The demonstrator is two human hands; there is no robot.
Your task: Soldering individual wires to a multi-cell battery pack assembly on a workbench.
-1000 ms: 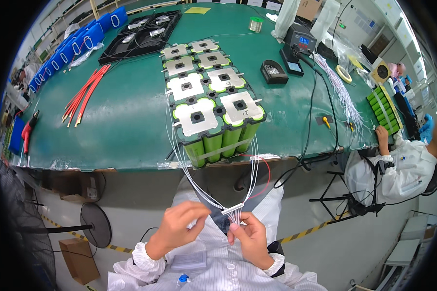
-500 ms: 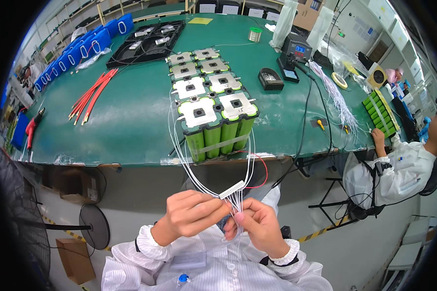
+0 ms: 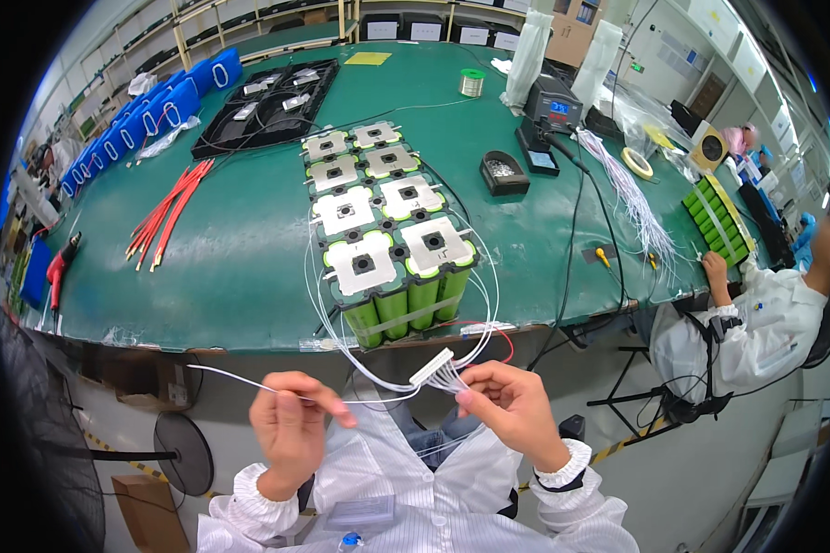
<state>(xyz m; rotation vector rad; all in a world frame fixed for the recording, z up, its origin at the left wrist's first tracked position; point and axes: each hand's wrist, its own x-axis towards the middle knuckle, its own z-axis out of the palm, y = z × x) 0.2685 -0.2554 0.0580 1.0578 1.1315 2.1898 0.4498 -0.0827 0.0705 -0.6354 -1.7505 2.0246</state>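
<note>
A battery pack of green cylindrical cells (image 3: pixel 392 316) with metal plates on top stands at the table's near edge. White wires (image 3: pixel 371 373) loop from its sides down to a long white connector (image 3: pixel 432 367), which hangs in front of the table edge. My right hand (image 3: pixel 516 413) is closed in a pinch on the bundle of white wires just below the connector. To the left, my left hand (image 3: pixel 293 426) pinches one single white wire (image 3: pixel 226 373), drawn out sideways from the connector. Its loose end sticks out beyond my fingers. A red wire (image 3: pixel 505 343) curves beside the pack.
On the green table (image 3: pixel 249 249) lie red wires (image 3: pixel 169 212), a black tray (image 3: pixel 214 138), a small black box (image 3: pixel 504 173), a solder spool (image 3: pixel 471 83), a soldering station (image 3: pixel 553 106) and white wires (image 3: pixel 622 184). A heat gun (image 3: pixel 60 267) is far left. A co-worker (image 3: pixel 756 332) sits right.
My left hand has moved left, away from the connector, drawing one white wire out of the bundle. My right hand has shifted slightly right, still on the wires. The view has tilted a little.
</note>
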